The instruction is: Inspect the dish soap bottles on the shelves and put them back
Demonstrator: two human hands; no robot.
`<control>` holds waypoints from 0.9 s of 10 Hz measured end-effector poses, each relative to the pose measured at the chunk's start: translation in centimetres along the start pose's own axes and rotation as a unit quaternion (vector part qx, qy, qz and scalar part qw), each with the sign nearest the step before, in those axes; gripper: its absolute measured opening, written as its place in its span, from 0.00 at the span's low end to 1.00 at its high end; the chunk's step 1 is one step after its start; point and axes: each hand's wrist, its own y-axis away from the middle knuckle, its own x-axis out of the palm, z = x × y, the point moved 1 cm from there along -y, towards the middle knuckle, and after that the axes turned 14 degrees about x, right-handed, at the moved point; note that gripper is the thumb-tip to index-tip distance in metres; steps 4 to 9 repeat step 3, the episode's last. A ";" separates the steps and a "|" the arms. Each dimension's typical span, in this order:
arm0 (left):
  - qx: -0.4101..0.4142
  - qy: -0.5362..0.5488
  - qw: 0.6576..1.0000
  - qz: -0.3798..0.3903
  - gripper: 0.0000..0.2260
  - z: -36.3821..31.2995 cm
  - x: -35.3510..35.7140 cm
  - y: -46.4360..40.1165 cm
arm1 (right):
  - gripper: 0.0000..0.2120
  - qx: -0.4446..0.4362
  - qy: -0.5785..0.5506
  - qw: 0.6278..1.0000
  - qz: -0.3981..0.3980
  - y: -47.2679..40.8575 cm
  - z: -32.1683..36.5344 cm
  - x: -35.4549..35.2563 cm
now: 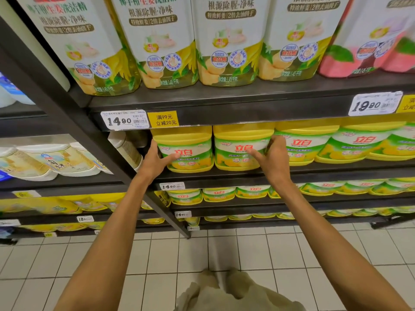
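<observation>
Both hands on yellow dish soap bottles, second shelf down.

Left hand (155,161) spread against leftmost bottle (185,149), thumb on label; right hand (272,157) wrapped round right edge of next bottle (241,147). Both bottles upright on dark shelf (224,175), beneath 14.90 price tag (124,120).

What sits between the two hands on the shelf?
Head view: two yellow bottles side by side, the first bottle by the left hand, the second bottle by the right hand.

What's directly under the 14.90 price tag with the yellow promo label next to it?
Under the 14.90 price tag stands a whitish bottle, tilted, beside the leftmost yellow dish soap bottle that the left hand touches. The shelf lip hides the bottle tops.
</observation>
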 end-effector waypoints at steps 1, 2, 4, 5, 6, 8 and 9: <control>0.001 -0.012 1.000 -0.023 0.30 -0.3 0.7 0.8 | 0.27 -0.014 -0.025 0.999 0.016 0.0 -0.6 -0.2; 0.000 -0.018 0.996 -0.088 0.26 -1.5 1.7 2.0 | 0.28 -0.035 -0.020 0.998 0.054 0.2 -0.5 -1.1; -0.004 -0.042 0.981 -0.188 0.22 -1.9 2.2 3.9 | 0.28 -0.050 0.015 0.996 0.067 0.6 -2.0 -2.4; -0.004 -0.042 0.981 -0.188 0.22 -1.9 2.2 3.9 | 0.28 -0.050 0.015 0.996 0.067 0.6 -2.0 -2.4; -0.004 -0.042 0.981 -0.188 0.22 -1.9 2.2 3.9 | 0.28 -0.050 0.015 0.996 0.067 0.6 -2.0 -2.4; -0.004 -0.042 0.981 -0.188 0.22 -1.9 2.2 3.9 | 0.28 -0.050 0.015 0.996 0.067 0.6 -2.0 -2.4; -0.004 -0.042 0.981 -0.188 0.22 -1.9 2.2 3.9 | 0.28 -0.050 0.015 0.996 0.067 0.6 -2.0 -2.4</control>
